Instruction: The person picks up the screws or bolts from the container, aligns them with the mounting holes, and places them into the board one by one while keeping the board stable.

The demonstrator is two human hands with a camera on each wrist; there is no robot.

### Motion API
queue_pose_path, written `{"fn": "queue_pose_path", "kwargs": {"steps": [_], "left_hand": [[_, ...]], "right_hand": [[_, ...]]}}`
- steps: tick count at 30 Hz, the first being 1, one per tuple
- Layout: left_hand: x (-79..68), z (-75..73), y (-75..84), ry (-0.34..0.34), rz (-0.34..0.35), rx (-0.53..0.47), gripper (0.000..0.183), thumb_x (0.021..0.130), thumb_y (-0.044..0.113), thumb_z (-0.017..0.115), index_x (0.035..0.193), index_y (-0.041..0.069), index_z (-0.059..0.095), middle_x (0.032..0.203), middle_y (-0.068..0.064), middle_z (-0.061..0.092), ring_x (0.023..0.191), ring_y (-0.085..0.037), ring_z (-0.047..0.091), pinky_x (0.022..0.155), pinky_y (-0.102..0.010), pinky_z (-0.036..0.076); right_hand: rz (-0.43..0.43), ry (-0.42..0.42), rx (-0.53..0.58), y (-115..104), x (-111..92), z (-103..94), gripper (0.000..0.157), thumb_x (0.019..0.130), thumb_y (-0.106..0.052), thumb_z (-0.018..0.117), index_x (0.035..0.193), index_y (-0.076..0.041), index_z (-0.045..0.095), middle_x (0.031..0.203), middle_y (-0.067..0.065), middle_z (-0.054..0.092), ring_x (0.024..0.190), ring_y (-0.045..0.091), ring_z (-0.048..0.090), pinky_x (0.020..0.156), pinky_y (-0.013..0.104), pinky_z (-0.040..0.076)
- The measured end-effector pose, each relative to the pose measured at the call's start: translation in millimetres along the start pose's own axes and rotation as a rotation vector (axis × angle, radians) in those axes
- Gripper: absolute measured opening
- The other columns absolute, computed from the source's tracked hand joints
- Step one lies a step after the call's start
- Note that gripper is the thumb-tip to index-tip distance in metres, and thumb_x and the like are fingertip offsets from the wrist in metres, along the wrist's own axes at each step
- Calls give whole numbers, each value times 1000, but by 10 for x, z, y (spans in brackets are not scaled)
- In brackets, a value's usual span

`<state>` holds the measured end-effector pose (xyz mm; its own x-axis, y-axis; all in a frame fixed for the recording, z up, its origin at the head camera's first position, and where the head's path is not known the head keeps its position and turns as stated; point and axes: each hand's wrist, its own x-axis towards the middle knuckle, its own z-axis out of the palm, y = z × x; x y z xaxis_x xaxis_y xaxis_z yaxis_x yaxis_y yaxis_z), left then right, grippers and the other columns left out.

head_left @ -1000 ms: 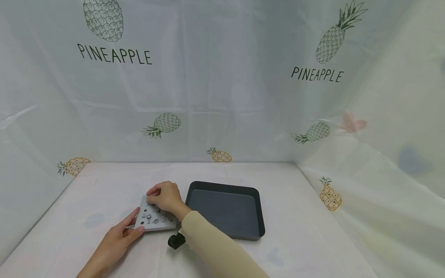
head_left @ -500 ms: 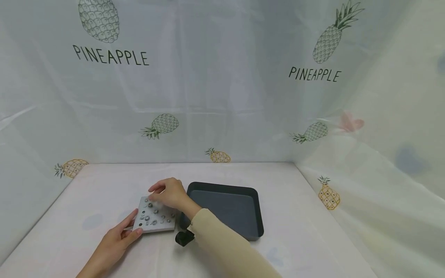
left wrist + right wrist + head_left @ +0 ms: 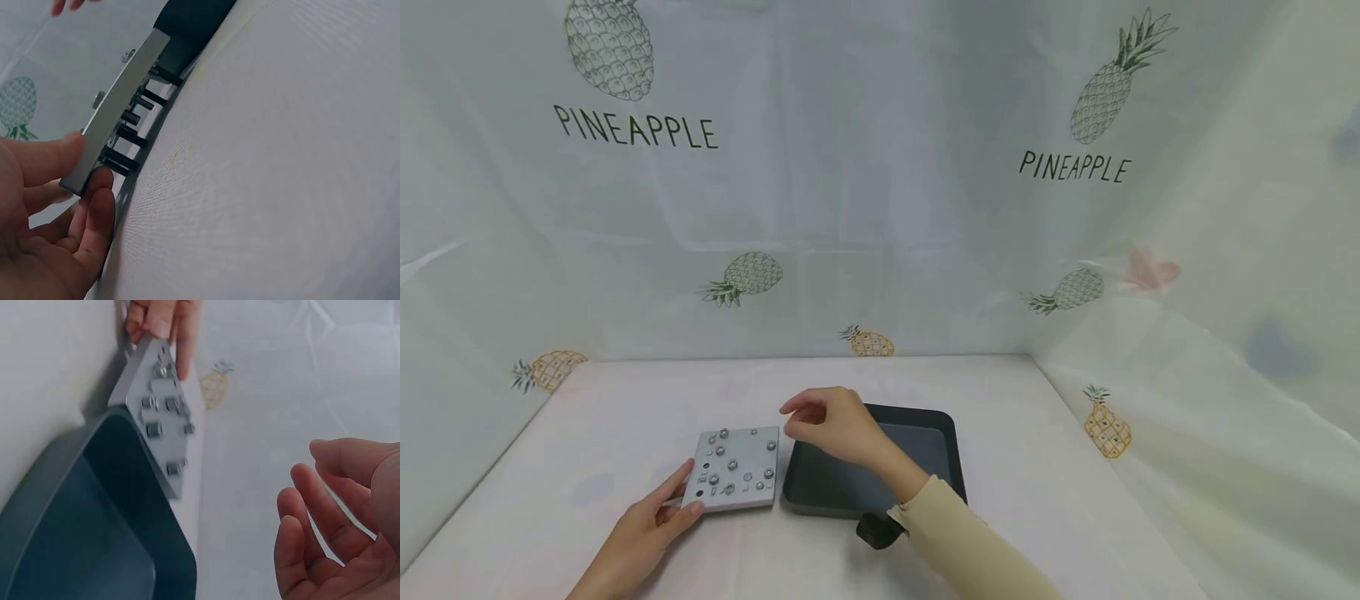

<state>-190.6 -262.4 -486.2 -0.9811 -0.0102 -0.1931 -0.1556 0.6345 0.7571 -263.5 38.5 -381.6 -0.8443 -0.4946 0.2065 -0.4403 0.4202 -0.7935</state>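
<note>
My left hand [image 3: 643,525] grips the left edge of a square grey metal plate [image 3: 741,502], thumb on top and fingers beneath. Several socket-head screws [image 3: 154,429] stand in its holes, and a few holes show dark. In the left wrist view their dark threaded shanks [image 3: 130,136] stick out below the plate [image 3: 119,106], held on a slant just above the cloth. My right hand [image 3: 838,425] is over the dark tray [image 3: 925,450], to the right of the plate. Its fingers are loosely bent, and the right wrist view shows nothing between thumb and fingertips.
The tray sits close against the plate's right side, its raised rim [image 3: 53,465] near the plate's corner. White cloth [image 3: 1045,533] covers the table. A pineapple-printed curtain [image 3: 887,183] hangs behind and at both sides.
My right hand has left the far edge of the plate and moved right, over the tray. More screws have come into view on the plate; my left hand keeps its hold.
</note>
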Motion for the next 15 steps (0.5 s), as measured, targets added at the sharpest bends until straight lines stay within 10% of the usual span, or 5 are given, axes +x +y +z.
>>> {"fn": "queue_pose_path", "kwargs": {"steps": [10,15], "left_hand": [[-74,-167,33,-25,15,23,90,105,60,57,170,9,20,162,-30,41,125,-32,60,104,-58,47],[-182,-380,62,-10,94,38,85,108,56,56,171,10,21,167,-25,36,136,-34,55,101,-45,53]], "right_hand": [[11,76,-66,263,-568,-595,23,99,-22,78,122,-23,78,101,-11,77,91,11,72,80,31,58],[-6,145,-125,424,-880,-867,23,99,-18,79,121,-19,78,102,-7,78,91,12,72,81,30,58]]}}
